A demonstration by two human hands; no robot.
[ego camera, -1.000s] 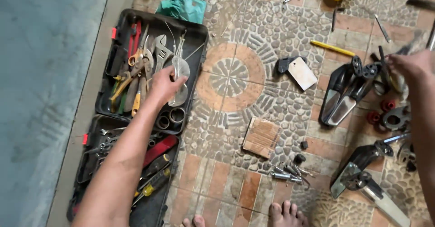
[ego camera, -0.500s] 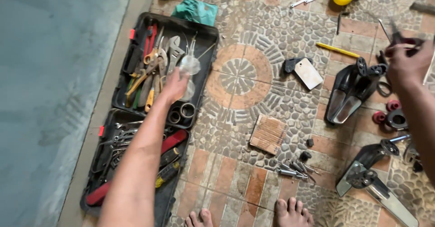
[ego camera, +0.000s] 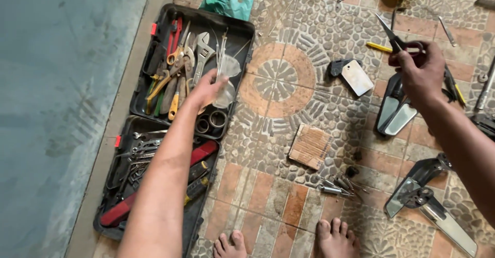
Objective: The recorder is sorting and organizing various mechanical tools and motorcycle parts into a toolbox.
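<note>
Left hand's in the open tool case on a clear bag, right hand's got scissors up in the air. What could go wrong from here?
The scissors in the right hand point outward, blades exposed, while the gaze seems turned to the tool case; a blind swing could jab something.

The left hand grips the clear plastic bag among loose pliers and wrenches; it may snag.

Bare feet sit close to small metal parts.

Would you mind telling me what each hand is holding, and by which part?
The right hand holds scissors by the red handles, blades pointing up-left. The left hand grips a clear plastic bag by its edge, over the toolbox.
</note>
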